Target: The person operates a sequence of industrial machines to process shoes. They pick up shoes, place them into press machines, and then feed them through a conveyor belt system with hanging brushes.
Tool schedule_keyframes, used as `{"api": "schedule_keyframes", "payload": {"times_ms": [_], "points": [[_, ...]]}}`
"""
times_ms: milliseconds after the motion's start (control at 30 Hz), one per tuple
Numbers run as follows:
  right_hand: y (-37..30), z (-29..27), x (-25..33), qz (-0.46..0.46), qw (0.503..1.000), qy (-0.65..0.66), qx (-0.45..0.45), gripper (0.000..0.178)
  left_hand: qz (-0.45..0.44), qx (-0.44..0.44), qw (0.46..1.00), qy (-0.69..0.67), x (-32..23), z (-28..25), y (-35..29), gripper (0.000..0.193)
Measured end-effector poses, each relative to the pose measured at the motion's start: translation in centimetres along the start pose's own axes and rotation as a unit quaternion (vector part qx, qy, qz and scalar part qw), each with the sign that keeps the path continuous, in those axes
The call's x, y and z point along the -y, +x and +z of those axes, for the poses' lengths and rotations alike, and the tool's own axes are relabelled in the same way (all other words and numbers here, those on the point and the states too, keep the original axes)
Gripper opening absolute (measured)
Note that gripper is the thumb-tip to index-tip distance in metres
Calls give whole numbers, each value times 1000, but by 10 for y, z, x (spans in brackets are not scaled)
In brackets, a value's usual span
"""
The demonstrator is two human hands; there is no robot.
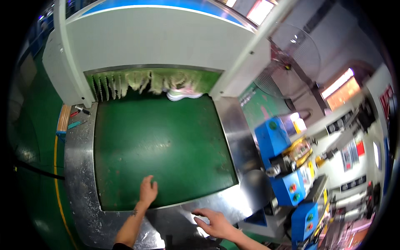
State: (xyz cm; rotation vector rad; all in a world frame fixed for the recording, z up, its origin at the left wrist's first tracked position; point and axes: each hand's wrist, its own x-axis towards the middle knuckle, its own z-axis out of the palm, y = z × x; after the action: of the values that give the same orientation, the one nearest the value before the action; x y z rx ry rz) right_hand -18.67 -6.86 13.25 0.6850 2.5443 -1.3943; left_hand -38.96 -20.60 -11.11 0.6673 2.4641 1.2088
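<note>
My left hand (148, 191) hangs over the near edge of a green conveyor belt (162, 146), its fingers apart and nothing in them. Lower and to the right, my right hand (214, 223) is above the metal frame (227, 204) in front of the belt, empty, with thumb and fingers spread. A light sneaker (183, 94) with a pink and greenish upper and a white sole lies at the belt's far end. The frayed fringe curtain (141, 80) of the machine opening partly covers it. Both hands are well apart from the sneaker.
Pens and a teal cutter (76, 124) lie on the frame's left side. A white machine housing (154, 39) rises behind the belt. Blue control boxes with buttons (287, 189) and other machinery stand close on the right. A large fan (287, 62) is farther back.
</note>
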Motion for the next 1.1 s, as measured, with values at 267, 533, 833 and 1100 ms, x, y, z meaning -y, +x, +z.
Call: {"api": "schedule_keyframes", "payload": {"times_ms": [267,533,833,1100], "points": [[310,-52,-11,-219,934,-272,70,64,31,-178,968,173,113,-29,44,43],[653,-177,-47,-73,703,-708,-2,63,7,-149,976,156,114,-53,62,37],[520,-126,-75,-239,789,-553,-120,51,22,-203,960,190,114,-53,56,40],[87,-50,-68,39,993,-76,-85,60,-178,-12,983,-50,39,-21,38,51]]}}
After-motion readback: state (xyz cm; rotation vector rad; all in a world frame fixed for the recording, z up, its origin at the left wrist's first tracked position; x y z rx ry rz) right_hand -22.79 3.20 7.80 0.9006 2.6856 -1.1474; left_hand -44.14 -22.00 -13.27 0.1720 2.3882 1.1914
